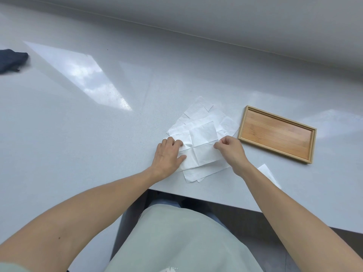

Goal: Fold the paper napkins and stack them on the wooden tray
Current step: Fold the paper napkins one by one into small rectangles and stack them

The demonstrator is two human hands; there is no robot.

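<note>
White napkin (200, 148) pressed by flat left hand (169, 154), pinched by right hand (229, 149).

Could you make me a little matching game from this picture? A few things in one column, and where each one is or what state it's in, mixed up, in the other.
Things:
1. wooden tray
2. top napkin
3. dark cloth
4. left hand

Places or states:
A. far left edge of the table
B. holds nothing, right of the napkin pile
C. rests flat on the napkin's left side
D. being folded, right hand pinching its right edge

Pairs: 1-B, 2-D, 3-A, 4-C
</note>
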